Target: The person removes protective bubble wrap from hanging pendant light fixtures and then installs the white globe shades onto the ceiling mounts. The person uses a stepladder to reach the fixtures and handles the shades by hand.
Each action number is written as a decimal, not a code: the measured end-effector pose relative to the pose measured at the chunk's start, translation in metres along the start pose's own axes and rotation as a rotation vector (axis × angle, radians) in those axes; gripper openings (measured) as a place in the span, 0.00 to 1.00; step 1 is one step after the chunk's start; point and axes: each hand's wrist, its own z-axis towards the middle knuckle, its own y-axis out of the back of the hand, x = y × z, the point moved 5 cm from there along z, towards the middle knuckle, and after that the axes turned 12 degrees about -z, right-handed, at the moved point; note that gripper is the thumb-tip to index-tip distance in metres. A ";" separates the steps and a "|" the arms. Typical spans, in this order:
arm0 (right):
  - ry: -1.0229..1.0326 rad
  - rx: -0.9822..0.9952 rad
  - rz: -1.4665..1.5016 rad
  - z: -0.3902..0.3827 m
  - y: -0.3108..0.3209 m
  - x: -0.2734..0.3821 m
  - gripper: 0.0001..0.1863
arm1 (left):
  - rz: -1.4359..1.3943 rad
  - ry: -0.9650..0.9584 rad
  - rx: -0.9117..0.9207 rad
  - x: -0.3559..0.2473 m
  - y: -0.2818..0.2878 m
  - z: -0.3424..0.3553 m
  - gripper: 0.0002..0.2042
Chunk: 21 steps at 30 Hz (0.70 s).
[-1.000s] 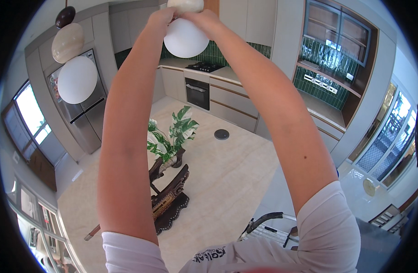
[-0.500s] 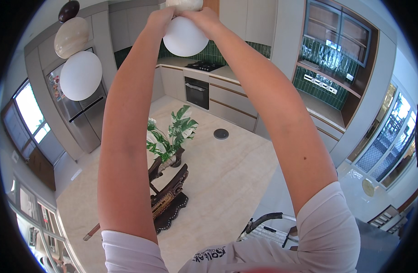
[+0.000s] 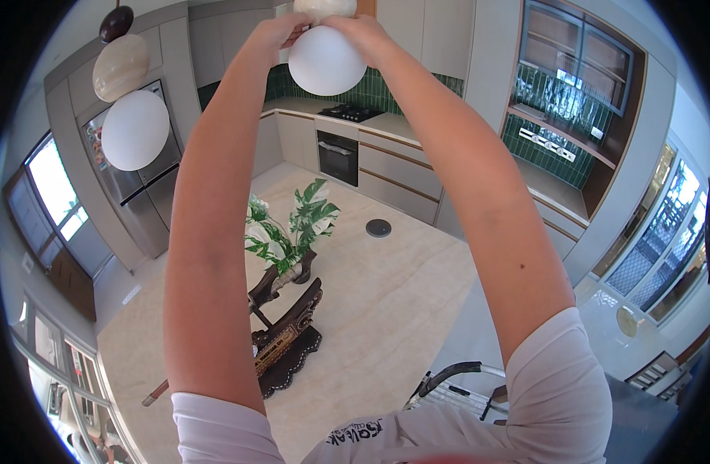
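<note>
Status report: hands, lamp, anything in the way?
Left bare hand, right bare hand: raised at join of white round globe and cream rounded bead. Grip unclear. Second white globe pendant hangs apart at left, not in the way.

From where I stand, the cream ball [image 3: 324,7] above the white globe [image 3: 328,66] runs out of sight at the top, and I can't make out just where the fingertips of the left hand [image 3: 281,32] and right hand [image 3: 363,35] press. The left arm [image 3: 208,247] covers part of the plant [image 3: 314,210] and carving [image 3: 289,349]; the shirt [image 3: 424,433] hides some ladder [image 3: 448,396]. The fridge's [image 3: 151,209] stickers [image 3: 97,147] look too small to read.
</note>
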 end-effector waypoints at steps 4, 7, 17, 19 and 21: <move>-0.005 -0.006 0.005 -0.001 0.002 0.000 0.27 | 0.014 0.036 -0.040 0.001 -0.001 -0.001 0.10; -0.002 -0.006 0.010 -0.003 0.003 0.001 0.27 | -0.001 0.043 -0.060 -0.002 -0.004 -0.004 0.09; 0.001 0.011 -0.085 -0.009 0.000 0.011 0.28 | -0.081 -0.029 -0.295 0.004 0.000 0.017 0.12; 0.033 -0.001 -0.077 -0.010 -0.002 0.015 0.28 | -0.078 -0.059 -0.313 0.006 0.004 0.019 0.13; 0.034 -0.009 -0.082 -0.011 -0.002 0.017 0.28 | -0.058 -0.071 -0.324 0.008 0.006 0.018 0.15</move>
